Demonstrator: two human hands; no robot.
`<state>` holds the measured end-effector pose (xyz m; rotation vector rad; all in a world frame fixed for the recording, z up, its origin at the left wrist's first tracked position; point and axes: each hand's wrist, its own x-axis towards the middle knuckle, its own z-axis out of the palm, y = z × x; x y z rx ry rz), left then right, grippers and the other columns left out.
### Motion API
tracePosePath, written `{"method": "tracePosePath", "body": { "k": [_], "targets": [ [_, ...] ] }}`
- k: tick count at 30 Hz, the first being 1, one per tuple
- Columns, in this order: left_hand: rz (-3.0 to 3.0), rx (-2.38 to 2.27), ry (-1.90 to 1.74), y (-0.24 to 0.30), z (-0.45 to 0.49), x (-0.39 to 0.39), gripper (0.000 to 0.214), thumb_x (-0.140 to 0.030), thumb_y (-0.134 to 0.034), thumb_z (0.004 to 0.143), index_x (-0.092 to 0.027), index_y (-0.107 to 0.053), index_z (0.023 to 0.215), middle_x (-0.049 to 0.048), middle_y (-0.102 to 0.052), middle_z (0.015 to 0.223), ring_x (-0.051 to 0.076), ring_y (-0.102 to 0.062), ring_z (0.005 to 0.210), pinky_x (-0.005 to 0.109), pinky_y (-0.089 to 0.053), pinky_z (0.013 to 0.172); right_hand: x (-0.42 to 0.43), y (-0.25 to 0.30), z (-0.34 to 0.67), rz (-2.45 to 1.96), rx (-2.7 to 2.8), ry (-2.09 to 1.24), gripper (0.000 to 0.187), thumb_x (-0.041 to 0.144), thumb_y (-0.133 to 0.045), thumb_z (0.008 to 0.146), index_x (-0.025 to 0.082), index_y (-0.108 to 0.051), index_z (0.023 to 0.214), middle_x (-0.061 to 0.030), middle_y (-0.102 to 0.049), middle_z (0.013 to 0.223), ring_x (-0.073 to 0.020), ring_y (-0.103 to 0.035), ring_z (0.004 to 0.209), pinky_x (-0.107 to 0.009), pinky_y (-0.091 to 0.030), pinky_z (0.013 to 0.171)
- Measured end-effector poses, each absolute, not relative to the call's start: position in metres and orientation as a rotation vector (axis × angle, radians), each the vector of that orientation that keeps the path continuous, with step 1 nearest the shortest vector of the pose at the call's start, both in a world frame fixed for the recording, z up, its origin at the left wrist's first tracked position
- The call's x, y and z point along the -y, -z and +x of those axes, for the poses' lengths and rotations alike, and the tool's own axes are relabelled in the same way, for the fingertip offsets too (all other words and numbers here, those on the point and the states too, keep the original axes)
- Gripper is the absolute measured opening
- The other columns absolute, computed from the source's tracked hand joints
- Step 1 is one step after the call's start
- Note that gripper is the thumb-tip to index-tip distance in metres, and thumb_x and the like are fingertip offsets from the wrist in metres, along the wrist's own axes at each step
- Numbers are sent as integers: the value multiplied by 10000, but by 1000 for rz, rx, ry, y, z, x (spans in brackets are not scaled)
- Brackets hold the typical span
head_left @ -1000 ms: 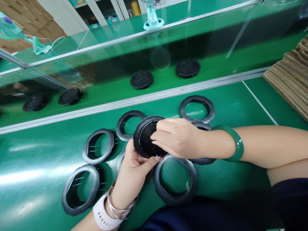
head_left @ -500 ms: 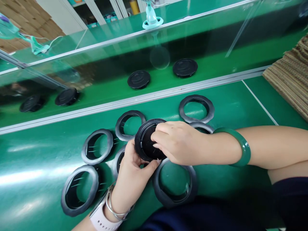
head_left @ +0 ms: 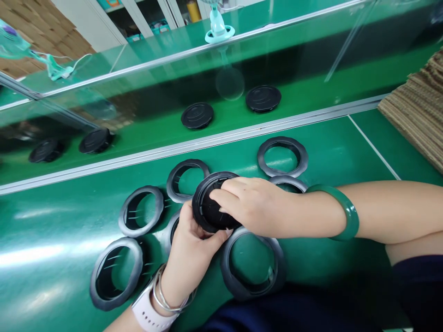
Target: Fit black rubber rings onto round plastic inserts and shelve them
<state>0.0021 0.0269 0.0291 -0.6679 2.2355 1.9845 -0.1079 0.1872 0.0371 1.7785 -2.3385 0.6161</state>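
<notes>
Above the bench, my left hand (head_left: pixel 194 251) is closed around the lower left of a black round part (head_left: pixel 212 218) with a raised rim, its thumb along the near edge. The part is tilted, its hollow inside facing up toward me. My right hand (head_left: pixel 251 203) reaches in from the right, its bent fingers gripping inside the rim and hiding much of the interior. Just below the part lies a dark grey ring (head_left: pixel 228 272). Another ring (head_left: pixel 173 230) is partly hidden behind my left hand.
More grey rings (head_left: pixel 129 295) (head_left: pixel 124 226) (head_left: pixel 171 184) (head_left: pixel 261 157) lie on the green bench (head_left: pixel 44 221). Beyond a metal rail (head_left: pixel 152 155), several black round discs (head_left: pixel 197 116) rest on a green belt. Stacked cardboard (head_left: pixel 415 110) stands right; a small turquoise fan (head_left: pixel 217 30) stands at the back.
My right fingers have shifted slightly left inside the round part, which stays in my left hand. The discs behind the rail have moved a little left relative to the bench.
</notes>
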Motion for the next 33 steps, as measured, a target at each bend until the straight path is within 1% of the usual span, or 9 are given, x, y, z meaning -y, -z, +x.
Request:
{"method": "tracePosePath", "body": {
  "k": [7,10,14,17,19,22,23,28,33],
  "targets": [
    [-653,-2233,-2049,-28,5,-28,695,-249,-876,678,-244,-461,1236,44,-671,1137,229,-697,993,271,-616,741,-185,-32,-99,1711,2300,-458,347,76,-398,951,-69,-569,1216,-187,-569,911,-258,-532,781,-373,-524,647],
    [-625,-2274,-2005,-26,6,-26,692,-265,-873,686,-248,-459,1240,46,-668,1129,232,-694,998,280,-617,750,-184,-33,-99,1725,2330,-406,310,65,-413,942,-41,-619,1148,-191,-572,933,-262,-524,790,-357,-501,613],
    [-611,-2334,-1947,-24,5,-25,721,-248,-888,665,-253,-454,1241,53,-654,1176,248,-686,1050,295,-631,777,-183,-34,-107,1813,2283,-472,243,83,-445,967,20,-650,1080,-159,-569,956,-260,-503,851,-363,-489,672],
    [-587,-2266,-2057,-25,4,-27,725,-233,-891,659,-243,-455,1238,59,-659,1181,252,-695,1045,293,-642,768,-185,-35,-116,1728,2205,-723,206,158,-467,1009,90,-657,1051,-140,-560,1037,-267,-492,919,-400,-480,754],
    [-608,-2251,-2122,-26,5,-30,716,-229,-884,669,-241,-450,1239,57,-666,1170,246,-709,1010,285,-646,752,-187,-36,-120,1561,2140,-1021,167,214,-520,1007,126,-644,1076,-138,-538,1149,-282,-488,1029,-444,-463,879],
    [-643,-2308,-2140,-26,9,-30,731,-238,-883,681,-252,-431,1255,62,-657,1205,242,-718,987,298,-650,763,-188,-36,-123,1291,2241,-1473,313,278,-621,976,125,-570,1244,-145,-510,1258,-286,-481,1152,-466,-421,1006],
    [-634,-2321,-2137,-25,10,-28,756,-246,-892,671,-254,-426,1266,67,-654,1219,250,-717,995,312,-650,777,-188,-35,-124,1234,2345,-1592,340,283,-632,976,126,-556,1269,-137,-527,1252,-278,-495,1153,-460,-426,1009],
    [-519,-2325,-2113,-23,13,-22,867,-320,-933,612,-253,-470,1342,88,-628,1297,315,-647,1157,380,-617,910,-184,-33,-125,1184,2647,-1937,214,170,-638,973,178,-621,1186,-56,-600,1190,-225,-540,1135,-407,-430,1016],
    [-506,-2331,-2089,-30,14,-24,681,-351,-843,754,-263,-501,1337,67,-634,1294,275,-636,1176,340,-597,936,-183,-35,-127,1124,2616,-2168,209,95,-596,972,183,-647,1155,-33,-624,1194,-204,-560,1138,-377,-421,1031]
  ]
}}
